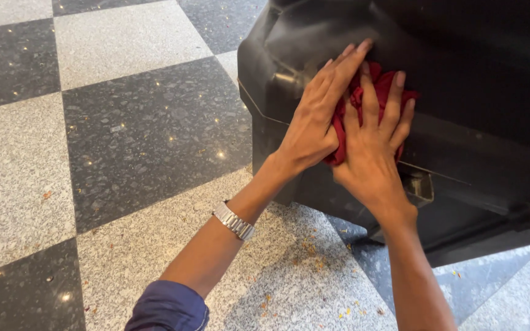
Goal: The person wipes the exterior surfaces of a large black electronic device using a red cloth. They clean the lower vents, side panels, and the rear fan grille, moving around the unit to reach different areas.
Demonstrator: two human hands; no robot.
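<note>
A crumpled red cloth [354, 101] is pressed against the side of a large black plastic body panel [461, 92] that fills the upper right. My left hand [317, 113] lies flat on the panel with its palm over the cloth's left part, fingers stretched up and right. My right hand [372, 144] covers the cloth from below, fingers spread over it. A silver metal watch [233, 220] sits on my left wrist, and a dark blue sleeve [168, 306] shows at the bottom.
The floor is a checkerboard of dark speckled tiles [148, 135] and light grey tiles [7, 178]. Small orange and yellow bits of debris [311, 251] lie scattered on the floor below the panel. A metal bracket [421, 184] sits in a recess of the panel.
</note>
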